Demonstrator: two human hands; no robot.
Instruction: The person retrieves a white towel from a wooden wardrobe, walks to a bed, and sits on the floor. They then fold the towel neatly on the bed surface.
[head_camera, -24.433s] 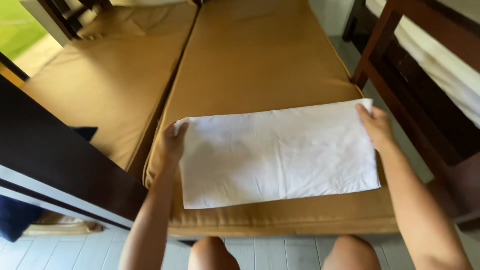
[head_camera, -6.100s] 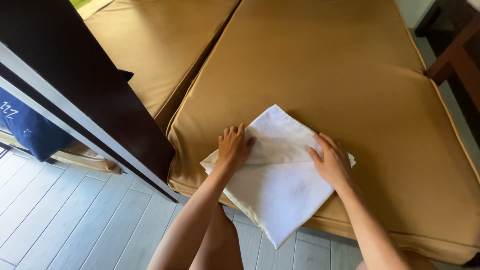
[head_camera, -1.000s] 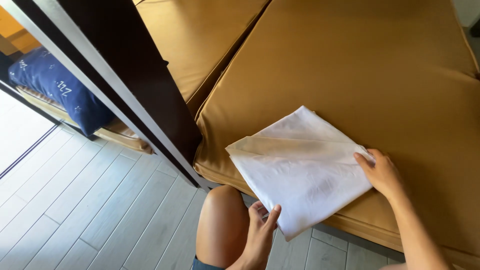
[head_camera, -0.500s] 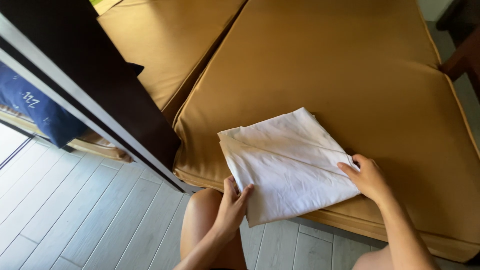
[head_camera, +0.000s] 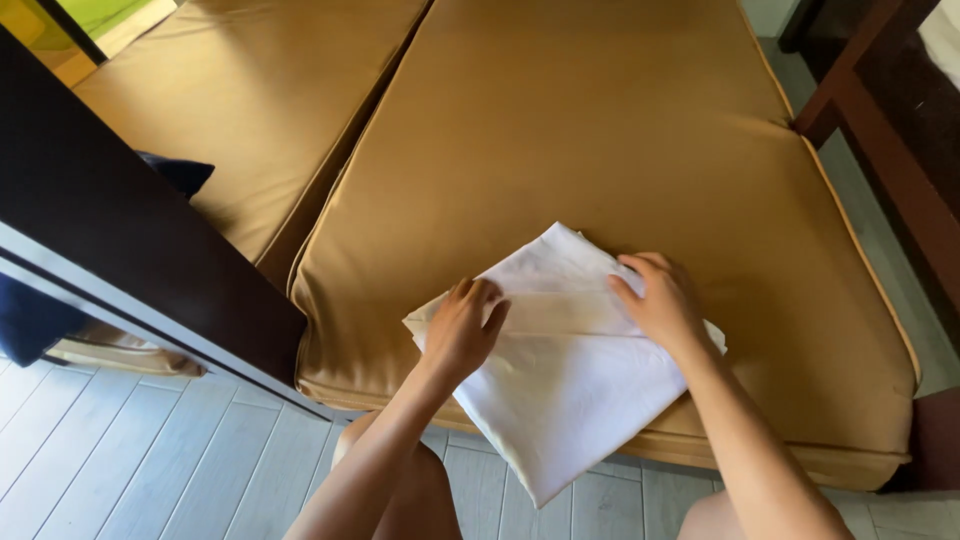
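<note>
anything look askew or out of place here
The folded white cloth lies turned at an angle on the tan cushion, one corner hanging past the front edge. Both the left hand and right hand rest on it. Nothing looks damaged.

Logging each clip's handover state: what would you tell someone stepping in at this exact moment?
Left hand: flat on the white cloth, fingers spread, no grip.
Right hand: pressing the cloth's upper right part, fingers curled.
Cloth: folded into a rough square, turned cornerwise on the tan cushion, near corner hanging over the front edge.
Done: cloth is folded into several layers.
Left: whether another fold follows cannot be told; overhanging corner is unsupported.
</note>
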